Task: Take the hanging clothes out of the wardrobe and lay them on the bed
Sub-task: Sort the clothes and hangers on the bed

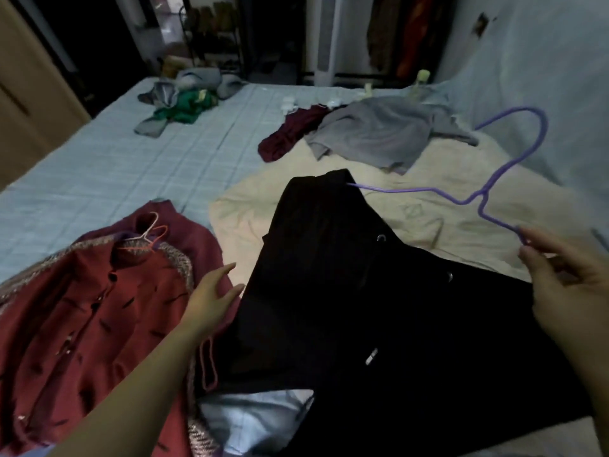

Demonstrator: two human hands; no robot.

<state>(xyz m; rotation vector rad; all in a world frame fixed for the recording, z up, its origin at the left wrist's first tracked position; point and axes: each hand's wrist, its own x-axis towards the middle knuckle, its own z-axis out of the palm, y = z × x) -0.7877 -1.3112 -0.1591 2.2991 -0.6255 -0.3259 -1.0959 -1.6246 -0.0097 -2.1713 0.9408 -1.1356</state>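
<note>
Now the laying-down step: black garment (pixel 379 308) spread on the bed (pixel 115 166) beside the red shirts (pixel 99 308). R hand (pixel 566 285) pinches the purple hanger (pixel 481 194), one arm inside the collar. L hand (pixel 211 298), fingers straight, touches the garment's edge. Next, prob.: release the hanger, fetch more.

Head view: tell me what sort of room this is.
Most likely a bedroom: a wide bed under a pale blue checked sheet, a black garment and a red shirt laid across it, a purple hanger in the right hand, and clothes hanging at the back.
</note>
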